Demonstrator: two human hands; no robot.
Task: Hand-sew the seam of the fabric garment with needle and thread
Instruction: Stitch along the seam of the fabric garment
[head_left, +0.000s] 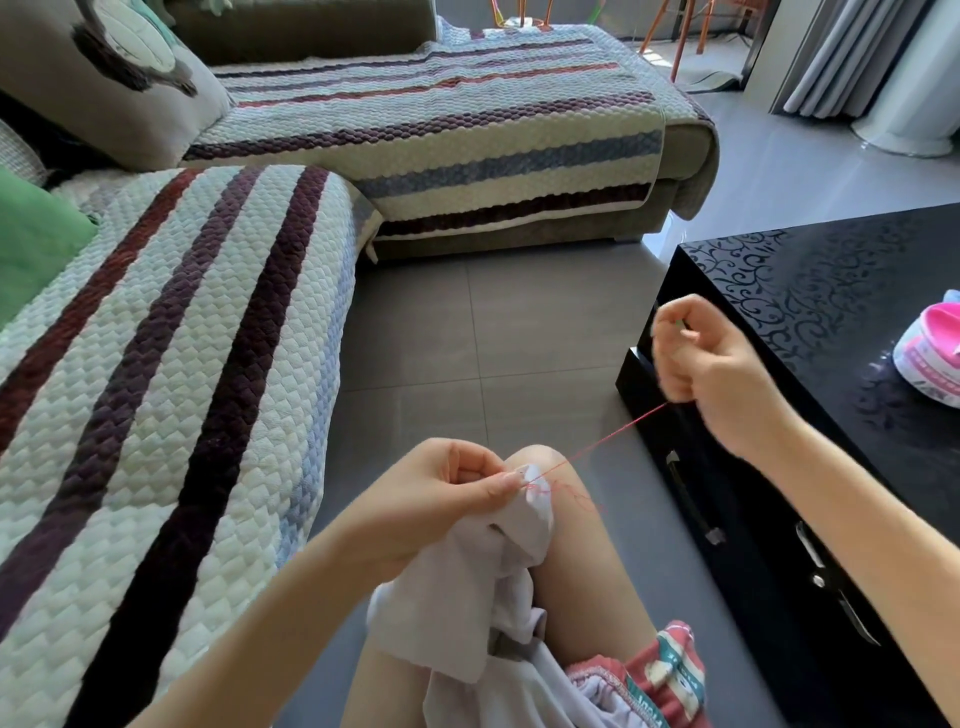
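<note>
Left hand (457, 488): lower centre of frame, forearm entering from lower left. Thumb and forefinger pinch the garment's upper edge at the stitching; the other fingers are curled.

White soft fabric garment (467, 587): lower centre, bunched over the person's knee (540, 462) and trailing to the bottom edge. Judged light, limp and easily puckered. Best held close beside the seam, as here.

Thin red thread (608, 439): runs taut from the pinched edge up and rightward, with loose loops lying at the seam. Judged fine, liable to snap or tangle under a hard pull.

Right hand (711, 374): centre right, raised, fingers closed round the thread's far end. Needle not clearly visible.
</note>
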